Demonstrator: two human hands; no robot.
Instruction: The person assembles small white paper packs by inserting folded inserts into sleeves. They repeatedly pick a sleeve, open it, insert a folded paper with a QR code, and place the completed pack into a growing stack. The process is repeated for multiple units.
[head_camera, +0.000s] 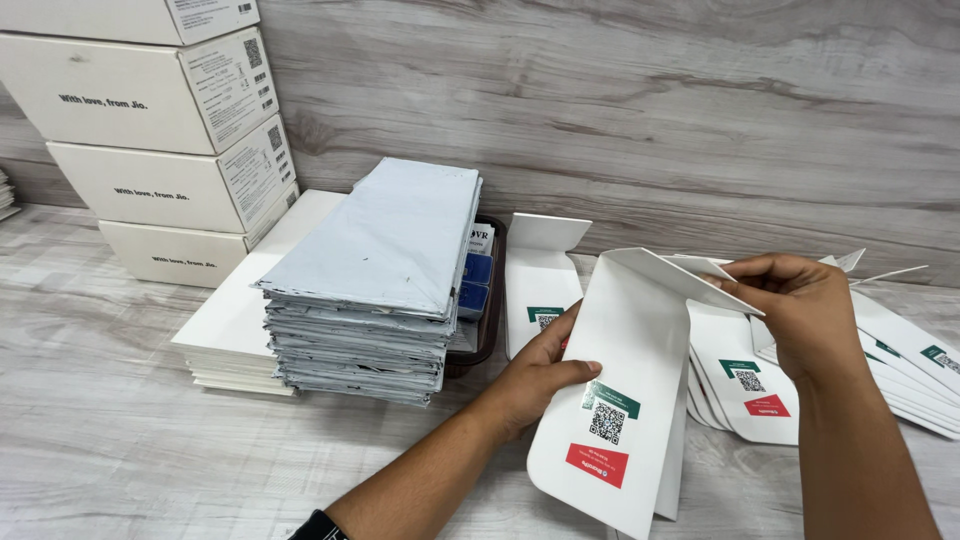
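The left hand (535, 375) is gripping the white card sleeve (620, 400) along its left edge, thumb pressed on the face, while the right hand (800, 310) is pinching its top flap. The sleeve is standing upright above the desk (120, 420), long axis vertical, between both hands.

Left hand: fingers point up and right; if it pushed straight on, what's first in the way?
The left hand already grips the white cardboard sleeve, so that comes first. Past it, probably the right hand on the sleeve's top flap, or the loose sleeves beyond; depth is unclear.
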